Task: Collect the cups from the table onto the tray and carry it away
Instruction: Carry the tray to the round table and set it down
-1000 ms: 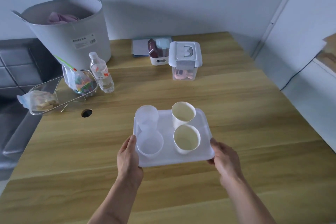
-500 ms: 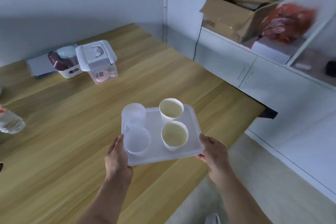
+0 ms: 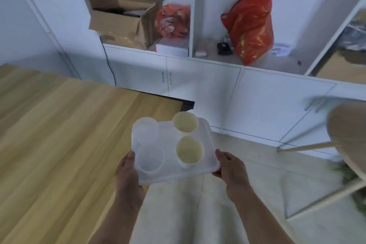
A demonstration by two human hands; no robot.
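I hold a translucent white tray (image 3: 206, 156) in the air, over the corner of the wooden table (image 3: 59, 134) and the floor. My left hand (image 3: 126, 172) grips its left edge and my right hand (image 3: 230, 168) grips its right edge. Several cups stand upright on the tray. Two clear plastic cups sit on the left side, one at the back (image 3: 146, 128) and one at the front (image 3: 150, 157). Two cream paper cups sit on the right side, one at the back (image 3: 185, 122) and one at the front (image 3: 189, 149).
White cabinets (image 3: 257, 103) with open shelves stand ahead, holding a cardboard box (image 3: 122, 16) and red bags (image 3: 249, 25). A wooden stool or chair (image 3: 348, 134) is at the right. Pale floor (image 3: 188, 214) lies below the tray.
The view has swung right, away from the table and toward the cabinets. The tray, still in both hands, has moved off the tabletop to its corner and over the floor.
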